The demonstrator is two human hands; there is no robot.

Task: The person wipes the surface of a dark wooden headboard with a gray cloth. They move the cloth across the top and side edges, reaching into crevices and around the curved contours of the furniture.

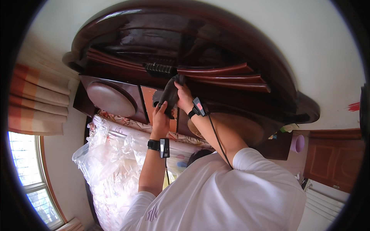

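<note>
Both my hands are raised in front of the dark glossy wooden headboard (154,32). Between them is a dark grey cloth (169,92), bunched into a long shape. My right hand (184,95) grips its upper end, close to the ridged black piece (158,69) at the middle of the headboard. Lower down, my left hand (160,118) has its fingers closed on the bottom end of the same cloth. A rounded dark object (156,97) shows just behind the cloth; its kind is unclear.
Reddish-brown slats (223,70) jut out along the headboard. Below it are a round padded panel (111,98) and a bed covered in clear plastic (115,165). A striped curtain (38,102) hangs by the window (29,165) at left. A purple bin (297,143) stands at right.
</note>
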